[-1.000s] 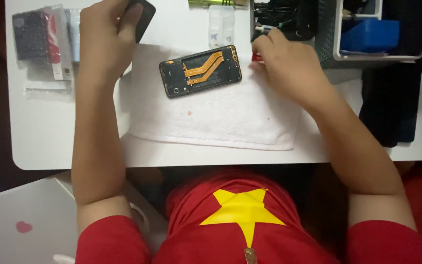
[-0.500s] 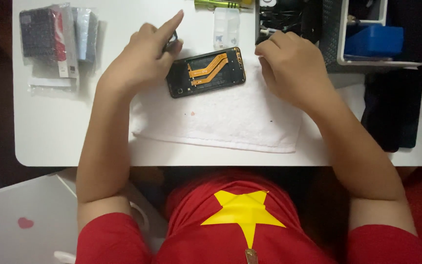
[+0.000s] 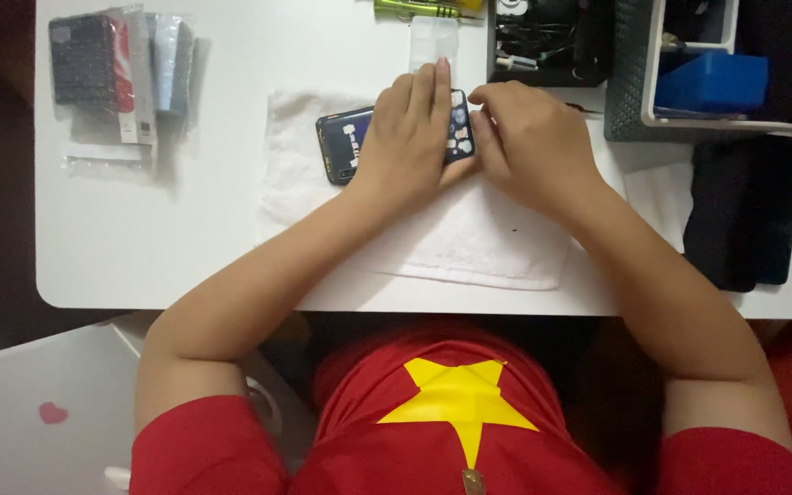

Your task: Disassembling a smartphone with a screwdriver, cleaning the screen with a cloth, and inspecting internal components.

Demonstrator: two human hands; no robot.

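A dark blue phone back cover [image 3: 341, 142] lies on a white towel [image 3: 469, 238] on the white table [image 3: 139, 247]. My left hand [image 3: 410, 137] lies flat on top of it, fingers pressed down, hiding most of it. My right hand [image 3: 529, 147] is curled at the cover's right end, fingertips touching its edge. The open phone with orange flex cables from earlier is hidden under the cover and my hands.
Plastic-bagged parts [image 3: 116, 78] lie at the table's far left. A small clear packet [image 3: 434, 41] and a yellow-green tool [image 3: 419, 9] sit at the far edge. A dark basket [image 3: 630, 82] with a blue box [image 3: 712, 82] stands far right, beside a black cloth [image 3: 744, 220].
My left hand brought the dark cover from the far left and laid it over the open phone. My right hand shifted to the phone's right end.
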